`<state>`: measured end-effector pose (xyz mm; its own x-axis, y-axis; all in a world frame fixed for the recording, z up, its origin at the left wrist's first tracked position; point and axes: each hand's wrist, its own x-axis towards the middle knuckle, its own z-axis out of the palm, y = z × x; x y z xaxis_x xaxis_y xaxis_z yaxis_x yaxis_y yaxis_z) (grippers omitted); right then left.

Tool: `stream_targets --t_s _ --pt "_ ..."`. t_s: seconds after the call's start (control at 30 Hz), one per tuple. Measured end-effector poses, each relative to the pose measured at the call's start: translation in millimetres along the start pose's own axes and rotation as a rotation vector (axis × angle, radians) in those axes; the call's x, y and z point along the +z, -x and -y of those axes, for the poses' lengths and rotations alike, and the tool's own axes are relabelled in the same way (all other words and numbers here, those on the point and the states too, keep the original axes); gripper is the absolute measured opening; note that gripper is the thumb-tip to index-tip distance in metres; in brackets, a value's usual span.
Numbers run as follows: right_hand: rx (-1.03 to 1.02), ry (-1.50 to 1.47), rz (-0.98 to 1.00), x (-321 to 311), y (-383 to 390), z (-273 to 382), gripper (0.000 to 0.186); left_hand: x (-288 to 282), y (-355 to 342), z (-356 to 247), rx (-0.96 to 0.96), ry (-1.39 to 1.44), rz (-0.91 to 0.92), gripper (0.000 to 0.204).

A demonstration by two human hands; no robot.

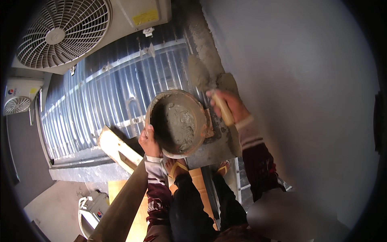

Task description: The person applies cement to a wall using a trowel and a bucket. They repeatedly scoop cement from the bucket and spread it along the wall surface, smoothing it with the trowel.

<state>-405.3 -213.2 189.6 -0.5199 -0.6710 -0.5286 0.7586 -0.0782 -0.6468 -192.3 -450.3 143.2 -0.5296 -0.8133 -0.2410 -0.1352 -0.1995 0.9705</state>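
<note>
My left hand (pixel 150 142) grips the rim of a round bucket (pixel 204 121), its thumb over the edge and its other fingers hidden behind the wall. Wet grey mortar (pixel 180 125) lies inside, smeared up the bucket's inner side. To the right of the bucket, my right hand (pixel 230 105) is closed round the wooden handle of a trowel (pixel 224 111). The trowel's blade (pixel 198 71) points away from me, coated in mortar, above the ledge along the wall. Beside the blade is a lump of mortar (pixel 227 82); whether they touch, I cannot tell.
A smooth grey wall (pixel 298 88) rises on the right. Corrugated translucent sheeting (pixel 100 97) spreads to the left, below an air-conditioner unit (pixel 139 16) with a fan grille. A wooden frame piece (pixel 115 145) and a thick pole (pixel 123 201) lie left of my legs. My sandalled feet (pixel 177 167) stand high up.
</note>
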Motion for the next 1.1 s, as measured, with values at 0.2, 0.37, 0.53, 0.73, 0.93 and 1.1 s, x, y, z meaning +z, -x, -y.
stream_targets --t_s 0.2,0.37,0.53,0.73,0.93,1.1 --pt "-0.010 -0.587 -0.066 -84 -48 -12 0.038 9 3 -1 -0.017 0.029 0.034 0.032" --pt "0.059 -0.371 -0.211 -49 2 -42 0.035 0 -3 -4 -0.015 0.000 0.023 0.032" --pt "-0.119 0.309 -0.465 -28 -41 -48 0.033 8 -1 -6 -0.013 -0.016 0.082 0.030" --pt "-0.300 0.886 -0.746 -25 -131 -61 0.036 -1 -4 4 0.026 -0.040 0.074 0.033" --pt "-0.288 0.815 -0.897 -33 -139 -81 0.037 0 -4 -9 0.024 -0.067 0.086 0.033" --pt "-0.479 0.994 -0.982 -54 -122 -107 0.035 -1 -4 -6 -0.004 -0.032 0.081 0.030"
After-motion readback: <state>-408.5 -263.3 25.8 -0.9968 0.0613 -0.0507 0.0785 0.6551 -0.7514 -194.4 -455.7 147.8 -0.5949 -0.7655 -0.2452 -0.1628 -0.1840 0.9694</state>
